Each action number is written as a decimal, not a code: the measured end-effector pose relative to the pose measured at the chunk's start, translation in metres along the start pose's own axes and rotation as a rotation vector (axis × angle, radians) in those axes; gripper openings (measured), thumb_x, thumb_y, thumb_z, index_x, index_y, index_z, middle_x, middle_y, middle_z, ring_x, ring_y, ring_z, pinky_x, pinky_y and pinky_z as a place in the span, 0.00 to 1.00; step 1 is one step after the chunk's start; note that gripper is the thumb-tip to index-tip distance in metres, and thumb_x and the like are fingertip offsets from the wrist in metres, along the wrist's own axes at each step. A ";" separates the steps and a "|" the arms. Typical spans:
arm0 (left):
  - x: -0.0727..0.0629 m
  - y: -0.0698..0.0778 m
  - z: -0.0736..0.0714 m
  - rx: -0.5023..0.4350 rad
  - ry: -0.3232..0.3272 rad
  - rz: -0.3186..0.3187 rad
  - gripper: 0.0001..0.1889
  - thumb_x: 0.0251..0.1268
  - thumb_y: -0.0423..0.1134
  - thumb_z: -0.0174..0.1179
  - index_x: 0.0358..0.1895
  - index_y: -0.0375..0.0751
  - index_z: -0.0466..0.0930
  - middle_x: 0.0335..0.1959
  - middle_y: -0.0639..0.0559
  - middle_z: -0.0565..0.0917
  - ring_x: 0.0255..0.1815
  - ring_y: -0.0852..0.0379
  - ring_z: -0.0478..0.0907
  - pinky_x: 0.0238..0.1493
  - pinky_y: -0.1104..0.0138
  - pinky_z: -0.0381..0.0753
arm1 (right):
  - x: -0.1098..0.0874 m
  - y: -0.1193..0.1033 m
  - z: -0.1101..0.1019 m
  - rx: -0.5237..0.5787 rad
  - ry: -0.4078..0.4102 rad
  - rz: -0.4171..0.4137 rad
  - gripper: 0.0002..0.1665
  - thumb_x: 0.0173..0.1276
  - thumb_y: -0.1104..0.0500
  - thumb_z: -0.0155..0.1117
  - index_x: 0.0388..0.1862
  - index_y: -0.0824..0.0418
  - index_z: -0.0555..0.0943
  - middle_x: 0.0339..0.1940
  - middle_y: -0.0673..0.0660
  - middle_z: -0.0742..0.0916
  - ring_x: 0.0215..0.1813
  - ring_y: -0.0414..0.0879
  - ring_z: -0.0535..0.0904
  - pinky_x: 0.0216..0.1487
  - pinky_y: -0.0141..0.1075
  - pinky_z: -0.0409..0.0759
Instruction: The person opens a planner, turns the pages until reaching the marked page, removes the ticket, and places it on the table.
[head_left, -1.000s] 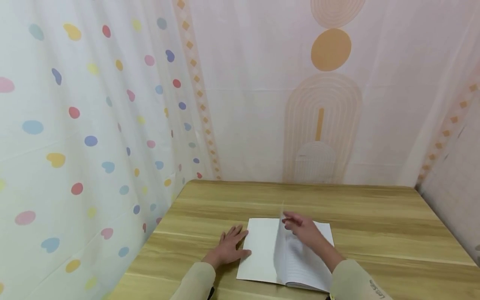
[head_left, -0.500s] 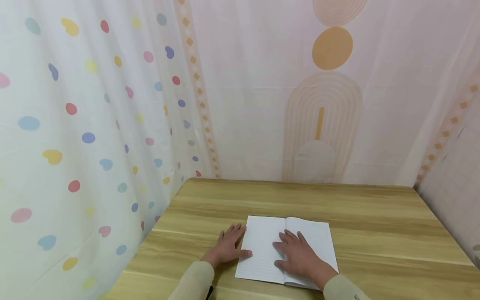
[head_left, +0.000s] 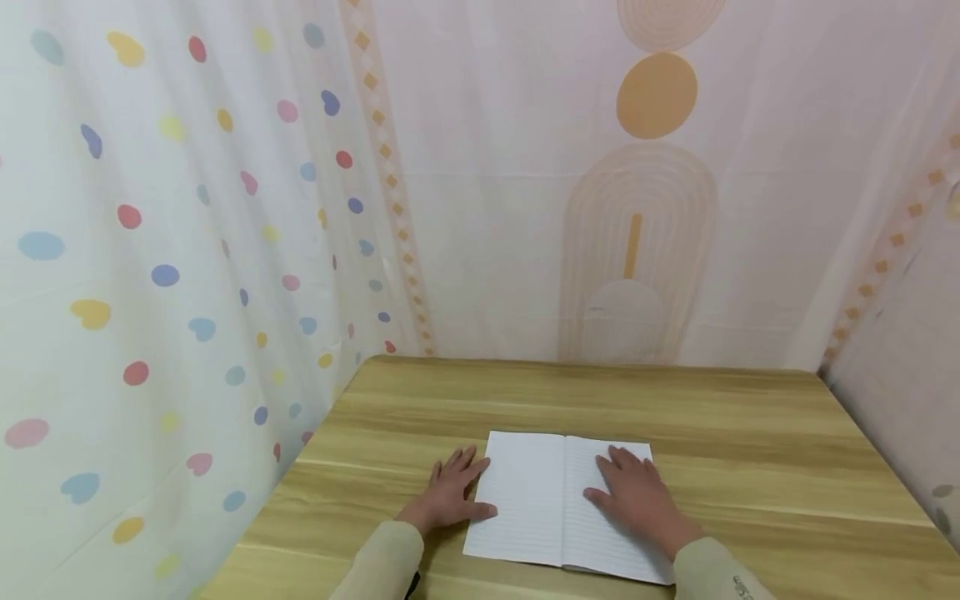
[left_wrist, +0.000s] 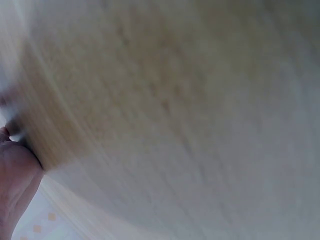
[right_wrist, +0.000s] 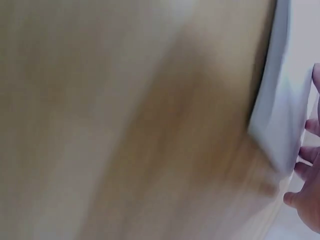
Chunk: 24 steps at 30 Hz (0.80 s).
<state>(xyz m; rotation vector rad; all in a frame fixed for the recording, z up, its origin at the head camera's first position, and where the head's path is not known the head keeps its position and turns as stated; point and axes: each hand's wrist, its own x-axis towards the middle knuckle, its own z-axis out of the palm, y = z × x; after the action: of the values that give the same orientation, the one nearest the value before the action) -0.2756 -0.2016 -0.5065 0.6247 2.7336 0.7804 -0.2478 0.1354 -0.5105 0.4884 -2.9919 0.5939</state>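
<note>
- Near the front edge of the wood-grain table (head_left: 750, 450), a white notebook (head_left: 557, 504) lies spread flat, with two ruled pages facing up and the fold between them.
- The left hand (head_left: 447, 493) rests palm down at the left side of the notebook. Its fingers are spread and point away from the person; the thumb lies across the edge, on the left page (head_left: 521, 492). It grips nothing.
- The right hand (head_left: 637, 500) lies flat on the right page (head_left: 588, 540), palm down. Its fingers are extended toward the far edge, and the thumb points sideways to the fold. This hand also holds nothing.
- Both forearms come from below, slanting inward; the left sleeve (head_left: 384, 560) and the right sleeve (head_left: 712, 567) are pale beige, the right one with small lettering.
- From the left wrist, only one part of the hand is seen, rather blurred.
- Behind the table hangs a pale curtain (head_left: 480, 225); at left, a dotted curtain (head_left: 187, 250).
</note>
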 end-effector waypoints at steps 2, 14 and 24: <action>0.000 0.000 -0.001 0.000 -0.002 0.000 0.45 0.60 0.57 0.67 0.76 0.38 0.61 0.79 0.34 0.48 0.79 0.33 0.39 0.72 0.36 0.33 | -0.001 0.014 -0.005 -0.024 0.012 0.050 0.41 0.73 0.38 0.57 0.68 0.70 0.72 0.70 0.75 0.69 0.72 0.71 0.61 0.67 0.70 0.55; 0.002 -0.003 0.001 0.010 -0.008 -0.004 0.46 0.60 0.59 0.67 0.76 0.40 0.60 0.79 0.35 0.47 0.79 0.34 0.38 0.72 0.37 0.32 | -0.008 0.054 -0.019 -0.003 0.001 0.189 0.53 0.68 0.28 0.54 0.72 0.69 0.66 0.70 0.81 0.63 0.71 0.77 0.56 0.64 0.74 0.51; -0.001 0.000 0.000 0.002 -0.001 -0.002 0.45 0.60 0.58 0.67 0.76 0.40 0.61 0.79 0.34 0.48 0.79 0.34 0.38 0.72 0.37 0.32 | -0.010 0.051 -0.017 0.010 0.000 0.191 0.50 0.70 0.31 0.55 0.73 0.69 0.66 0.71 0.81 0.62 0.72 0.77 0.54 0.64 0.75 0.50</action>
<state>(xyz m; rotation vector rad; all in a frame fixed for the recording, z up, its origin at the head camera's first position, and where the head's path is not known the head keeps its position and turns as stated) -0.2744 -0.2022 -0.5069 0.6233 2.7339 0.7766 -0.2546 0.1898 -0.5143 0.2035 -3.0583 0.6210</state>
